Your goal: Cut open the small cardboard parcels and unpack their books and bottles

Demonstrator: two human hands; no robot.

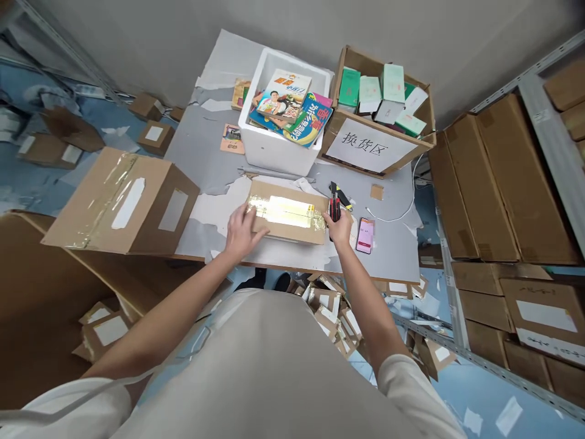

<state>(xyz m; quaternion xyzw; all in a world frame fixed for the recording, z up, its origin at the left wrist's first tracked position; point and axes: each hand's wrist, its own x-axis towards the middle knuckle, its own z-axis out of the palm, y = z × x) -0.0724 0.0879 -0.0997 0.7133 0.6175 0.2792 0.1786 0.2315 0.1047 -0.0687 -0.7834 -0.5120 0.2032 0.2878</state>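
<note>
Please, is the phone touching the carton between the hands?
Apart: the head view shows the right hand and table between phone and carton.

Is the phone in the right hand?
No, the phone lies on the table beside the right hand, which holds a red-and-black cutter.

Rear access obstructed by foam box (278, 151) and open carton (333, 131); left side by large box (158, 204). Paper-strewn narrow lane behind parcel (287, 211). Passable: bare tabletop (395, 250) right of phone (364, 235), nearside of cable (414, 188).
</note>
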